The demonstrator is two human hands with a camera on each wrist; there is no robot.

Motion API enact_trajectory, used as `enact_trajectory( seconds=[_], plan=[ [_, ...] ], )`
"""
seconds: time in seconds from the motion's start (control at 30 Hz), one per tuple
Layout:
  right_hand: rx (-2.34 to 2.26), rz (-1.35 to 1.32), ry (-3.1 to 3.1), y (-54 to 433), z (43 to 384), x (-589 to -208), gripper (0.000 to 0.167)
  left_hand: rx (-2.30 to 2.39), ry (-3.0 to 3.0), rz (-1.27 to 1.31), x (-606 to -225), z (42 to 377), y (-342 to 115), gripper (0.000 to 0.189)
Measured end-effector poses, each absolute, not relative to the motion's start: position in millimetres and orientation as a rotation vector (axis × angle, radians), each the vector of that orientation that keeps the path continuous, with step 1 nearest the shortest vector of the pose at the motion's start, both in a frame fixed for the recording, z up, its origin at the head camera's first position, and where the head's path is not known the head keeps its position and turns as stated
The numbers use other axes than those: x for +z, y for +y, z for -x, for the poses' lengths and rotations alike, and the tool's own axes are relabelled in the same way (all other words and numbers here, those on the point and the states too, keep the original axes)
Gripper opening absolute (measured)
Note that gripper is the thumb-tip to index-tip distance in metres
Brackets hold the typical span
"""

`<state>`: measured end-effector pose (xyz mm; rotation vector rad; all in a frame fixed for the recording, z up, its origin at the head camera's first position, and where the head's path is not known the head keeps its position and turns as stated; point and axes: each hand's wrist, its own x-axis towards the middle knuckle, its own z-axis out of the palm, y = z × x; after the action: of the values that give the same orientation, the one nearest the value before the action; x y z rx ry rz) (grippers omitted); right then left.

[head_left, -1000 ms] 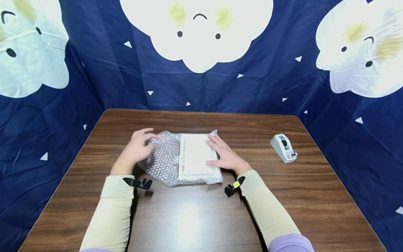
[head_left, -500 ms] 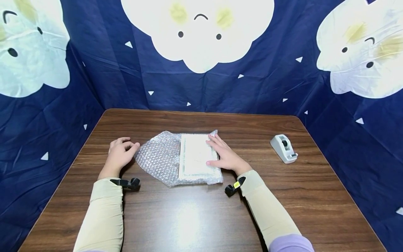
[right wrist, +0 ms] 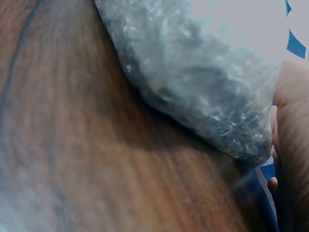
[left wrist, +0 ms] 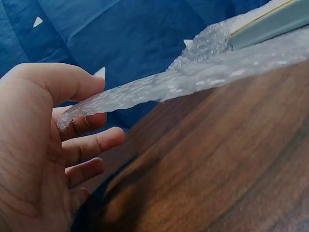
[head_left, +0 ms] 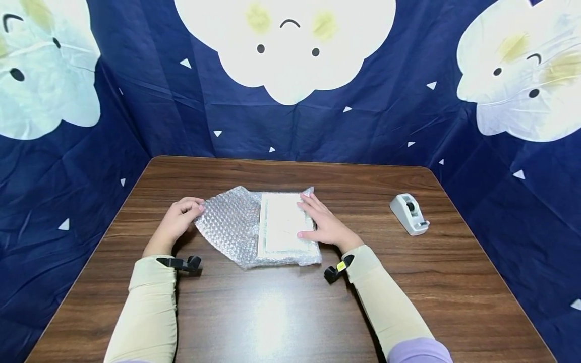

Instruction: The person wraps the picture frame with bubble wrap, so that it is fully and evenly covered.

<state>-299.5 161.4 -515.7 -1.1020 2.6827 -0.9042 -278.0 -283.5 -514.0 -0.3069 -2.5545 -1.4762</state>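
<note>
A sheet of bubble wrap (head_left: pixel 227 224) lies mid-table with its free flap spread to the left. On it rests a flat white rectangular object (head_left: pixel 274 222), its right part covered by folded wrap. In the left wrist view the object's side (left wrist: pixel 270 29) looks grey-blue with a thin gold line. My left hand (head_left: pixel 179 219) pinches the flap's left edge between thumb and fingers; there the wrap (left wrist: pixel 140 94) slopes, lifted off the wood. My right hand (head_left: pixel 324 224) rests with spread fingers on the wrapped right side of the white object.
A white tape dispenser (head_left: pixel 410 214) stands at the right of the brown wooden table (head_left: pixel 290 312). Dark blue cloth (head_left: pixel 295 131) with white clouds hangs behind and at both sides.
My left hand has moved left from above the bubble wrap to its left edge, then taken hold of that edge and raised it slightly. My right hand has stayed in place.
</note>
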Motion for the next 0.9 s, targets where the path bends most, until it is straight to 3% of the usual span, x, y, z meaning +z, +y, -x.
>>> enact_trajectory(
  seconds=[0.9],
  plan=[
    [-0.870,1.117,2.713,161.2,298.1,-514.8,0.105,-1.462,-2.655,0.257,-427.8,268.2,-214.0,0.040]
  ],
)
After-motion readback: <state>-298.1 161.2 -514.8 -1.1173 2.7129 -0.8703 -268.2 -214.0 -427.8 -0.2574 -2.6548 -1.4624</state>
